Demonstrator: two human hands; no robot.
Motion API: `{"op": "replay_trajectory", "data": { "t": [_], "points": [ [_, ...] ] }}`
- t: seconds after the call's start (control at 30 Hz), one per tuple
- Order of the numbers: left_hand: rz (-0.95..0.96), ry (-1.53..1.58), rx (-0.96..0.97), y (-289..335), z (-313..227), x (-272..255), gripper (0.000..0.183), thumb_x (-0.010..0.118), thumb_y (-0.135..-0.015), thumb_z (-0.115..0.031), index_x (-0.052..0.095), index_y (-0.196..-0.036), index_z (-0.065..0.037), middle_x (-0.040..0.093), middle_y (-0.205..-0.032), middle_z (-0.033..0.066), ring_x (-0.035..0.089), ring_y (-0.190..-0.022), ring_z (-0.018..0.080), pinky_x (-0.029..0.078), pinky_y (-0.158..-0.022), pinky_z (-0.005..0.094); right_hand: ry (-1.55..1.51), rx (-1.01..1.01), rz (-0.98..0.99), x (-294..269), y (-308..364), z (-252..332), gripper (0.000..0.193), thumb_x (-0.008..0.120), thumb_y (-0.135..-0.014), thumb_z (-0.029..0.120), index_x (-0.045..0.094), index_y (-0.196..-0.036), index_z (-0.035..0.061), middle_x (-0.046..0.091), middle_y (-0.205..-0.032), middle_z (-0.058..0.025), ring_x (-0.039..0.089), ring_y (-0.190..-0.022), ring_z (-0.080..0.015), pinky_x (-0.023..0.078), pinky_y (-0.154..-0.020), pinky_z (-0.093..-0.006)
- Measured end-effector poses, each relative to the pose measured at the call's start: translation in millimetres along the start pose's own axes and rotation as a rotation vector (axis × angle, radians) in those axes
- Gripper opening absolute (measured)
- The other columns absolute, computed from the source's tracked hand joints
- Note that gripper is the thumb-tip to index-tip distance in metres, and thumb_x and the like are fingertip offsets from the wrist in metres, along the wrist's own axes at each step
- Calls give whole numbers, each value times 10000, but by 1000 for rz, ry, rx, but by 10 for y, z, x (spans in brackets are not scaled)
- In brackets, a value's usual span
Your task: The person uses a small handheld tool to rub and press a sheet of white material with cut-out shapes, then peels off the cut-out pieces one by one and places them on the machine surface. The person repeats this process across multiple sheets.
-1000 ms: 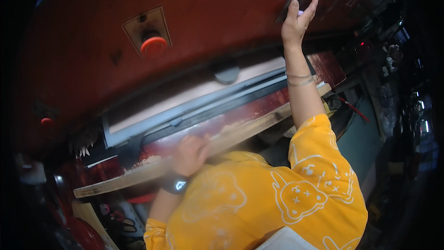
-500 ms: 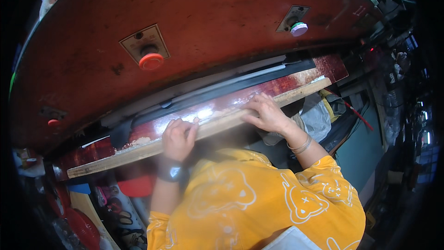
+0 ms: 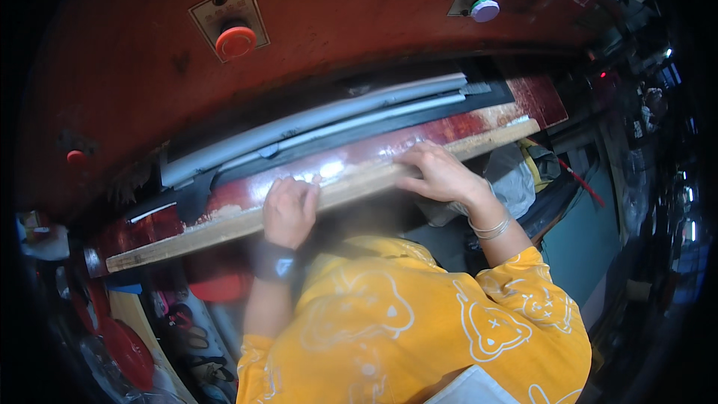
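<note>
My left hand (image 3: 289,212) rests on the near edge of a dark red, glossy board (image 3: 351,164) faced with a bare wooden strip (image 3: 359,185). Its fingers bend loosely onto the board and the thumb stands apart. Farther right along the same strip lies my right hand (image 3: 441,173), its fingers reaching over the top and its thumb toward the front. Neither hand shows anything held. Beyond the board, a long pale grey bar (image 3: 321,129) shows under a big red machine panel (image 3: 344,22).
The panel carries a red push button (image 3: 235,42), a pale lilac button (image 3: 485,10) and a smaller red knob (image 3: 76,158). Below the board's left end are a red plastic item (image 3: 127,352) and footwear (image 3: 198,337). A grey-white cloth or bag (image 3: 511,179) hangs under the right side.
The red panel with its buttons has risen away from the board, and more of the pale grey bar shows beneath it. My hands stay at nearly the same places on the edge.
</note>
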State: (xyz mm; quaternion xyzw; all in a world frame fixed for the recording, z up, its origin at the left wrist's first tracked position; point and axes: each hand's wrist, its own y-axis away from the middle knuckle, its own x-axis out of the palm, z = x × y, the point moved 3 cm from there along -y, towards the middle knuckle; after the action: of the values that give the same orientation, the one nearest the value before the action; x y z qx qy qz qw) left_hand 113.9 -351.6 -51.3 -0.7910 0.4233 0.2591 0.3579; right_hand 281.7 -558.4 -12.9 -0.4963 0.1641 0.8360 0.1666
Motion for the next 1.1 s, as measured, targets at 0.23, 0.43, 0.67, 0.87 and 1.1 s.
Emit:
{"op": "replay_trajectory", "data": {
  "t": [0.23,0.43,0.67,0.87,1.1],
  "points": [
    [288,4,-71,-337,73,-37,191,669,-803,-182,645,-681,-38,596,-668,133,592,-644,324,464,-584,388,-338,36,-440,-664,-1043,-215,468,684,-806,252,590,-1203,22,571,-1187,-201,534,-1117,-290,432,-949,-372],
    [203,-49,229,-966,92,-81,308,710,-747,-163,651,-1043,-102,599,-1117,125,539,-1076,330,421,-908,442,57,114,-460,-396,-1959,37,685,747,-679,336,536,-1267,55,396,-1353,-303,343,-1256,-484,331,-1054,-481],
    [324,-102,123,-1112,231,-88,511,702,-760,-165,587,-1257,-198,467,-1390,97,383,-1302,353,267,-1085,508,-712,79,-416,-711,-1784,-376,640,717,-662,225,590,-1268,63,432,-1401,-241,443,-1284,-352,332,-1079,-393],
    [288,-97,128,-1101,257,-100,460,689,-781,-152,609,-1232,-195,482,-1380,91,386,-1302,347,262,-1086,504,-163,203,-510,-764,-1675,-555,595,703,-663,230,619,-1232,80,441,-1399,-229,460,-1263,-370,373,-1045,-402],
    [276,-127,143,-1181,253,-95,425,666,-794,-183,602,-1214,-185,496,-1343,94,416,-1276,343,292,-1072,499,120,269,-488,-612,-1779,-549,575,706,-673,265,623,-1217,98,434,-1395,-226,409,-1269,-416,374,-1041,-463]
  ]
}}
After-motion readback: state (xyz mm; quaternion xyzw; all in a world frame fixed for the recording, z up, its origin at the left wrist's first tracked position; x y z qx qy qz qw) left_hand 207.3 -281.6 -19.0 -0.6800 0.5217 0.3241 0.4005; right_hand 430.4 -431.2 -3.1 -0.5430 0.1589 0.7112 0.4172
